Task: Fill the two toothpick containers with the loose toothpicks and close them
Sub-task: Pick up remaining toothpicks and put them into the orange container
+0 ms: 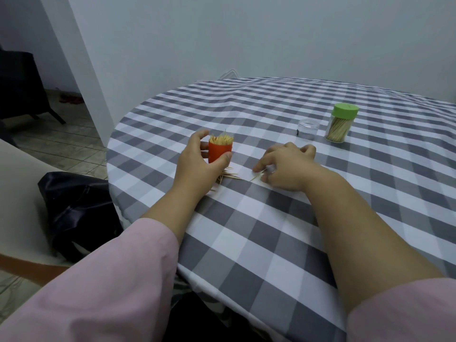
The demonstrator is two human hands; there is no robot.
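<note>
Left hand (197,159) curled round orange cup (220,151), thumb on near side, fingers behind; cup upright on cloth (271,230), open-topped, toothpick tips bristling above its rim. Right hand (286,166) palm down just right of that, fingertips bent onto cloth and pinching at a few loose picks (257,176) lying flat beneath them; how firmly pinched, hard to tell. More picks (228,177) scattered in a small heap between both hands, partly hidden under left wrist. Farther back on right, clear jar (336,130) standing upright, full of toothpicks, green lid (345,111) on top. Just left of it, near but apart, small clear cap (308,129) sitting on cloth. Grey-and-white check cloth draped over round table, creased toward far edge. Pink sleeves (111,280) pushed up both forearms. Off table to left, dark bag (79,211) on pale seat, tiled floor (56,141) beyond, dark chair (22,87) farther back against wall. Plain pale wall (246,33) behind table.
</note>
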